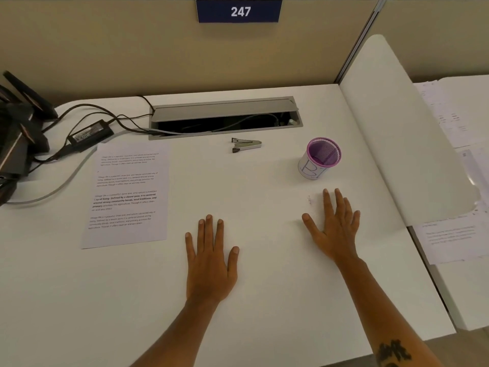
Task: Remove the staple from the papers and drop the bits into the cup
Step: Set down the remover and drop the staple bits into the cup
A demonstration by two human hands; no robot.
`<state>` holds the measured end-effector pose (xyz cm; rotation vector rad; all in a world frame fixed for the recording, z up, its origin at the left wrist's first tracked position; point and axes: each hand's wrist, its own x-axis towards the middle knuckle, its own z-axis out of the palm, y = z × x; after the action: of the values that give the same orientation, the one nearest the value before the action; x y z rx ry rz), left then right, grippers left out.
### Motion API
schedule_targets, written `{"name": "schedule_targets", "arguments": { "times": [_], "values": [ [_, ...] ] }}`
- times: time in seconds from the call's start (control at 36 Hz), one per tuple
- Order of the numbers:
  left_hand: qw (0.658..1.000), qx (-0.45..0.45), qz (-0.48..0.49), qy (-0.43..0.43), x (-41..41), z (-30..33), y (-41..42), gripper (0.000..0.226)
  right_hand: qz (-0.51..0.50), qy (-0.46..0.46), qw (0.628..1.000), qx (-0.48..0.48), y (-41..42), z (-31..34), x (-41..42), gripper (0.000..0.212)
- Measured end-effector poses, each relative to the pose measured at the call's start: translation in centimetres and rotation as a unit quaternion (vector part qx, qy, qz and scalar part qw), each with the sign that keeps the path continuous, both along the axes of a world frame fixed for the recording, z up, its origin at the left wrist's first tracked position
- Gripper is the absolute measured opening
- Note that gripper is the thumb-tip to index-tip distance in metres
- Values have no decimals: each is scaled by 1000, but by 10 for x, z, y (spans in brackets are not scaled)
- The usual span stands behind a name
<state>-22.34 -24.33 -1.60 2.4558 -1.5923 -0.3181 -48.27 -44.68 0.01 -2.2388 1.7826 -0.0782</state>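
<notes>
Both my hands are flat on the counter [264,300], palms down, fingers straight and spread, holding nothing. Reads as a rest pose: either nothing started or everything finished.

Left hand [210,256] sits near centre, just right of the papers [127,194]. Right hand [334,229] is further out, angled toward the cup [320,158] — its fingertips stop short of it, no contact.

Just left of the right fingertips there's a small speck [309,199] on the counter. Could be staple bits or paper fluff; too small to tell. If it's staple, it isn't in the cup yet.

The papers lie flat to the left, printed side up, edges squared, well apart from the cup. I can't see a staple in them at this resolution, so I can't say if it's in or out.

Further back, the staple remover [246,145] lies on its side between papers and cup, jaws toward the left, untouched. Sensible layout — tool central, reachable by either hand; the cup on the right for drops.

The cup is purple mesh with a paper label, upright, mouth open. Contents not readable through the mesh.

At the far edge: an open cable tray [225,117], with a power brick [90,133] and cables to its left. The number plate [239,11] on the partition reads 247.
</notes>
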Motion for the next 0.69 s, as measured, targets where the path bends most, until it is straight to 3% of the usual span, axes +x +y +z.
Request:
{"name": "schedule_targets", "arguments": {
  "times": [0.11,0.19,0.5,0.69],
  "values": [
    [1000,1,0,-2,0,0,0,75,-48,-4,999,-2,-10,-1,4,99],
    [1000,5,0,-4,0,0,0,75,-55,12,998,14,-24,0,5,94],
    [1000,5,1,3,0,1,0,75,66,29,997,18,-23,7,-8,74],
    [1000,6,1,4,0,1,0,75,-29,16,999,17,12,-2,2,99]
  ]
}}
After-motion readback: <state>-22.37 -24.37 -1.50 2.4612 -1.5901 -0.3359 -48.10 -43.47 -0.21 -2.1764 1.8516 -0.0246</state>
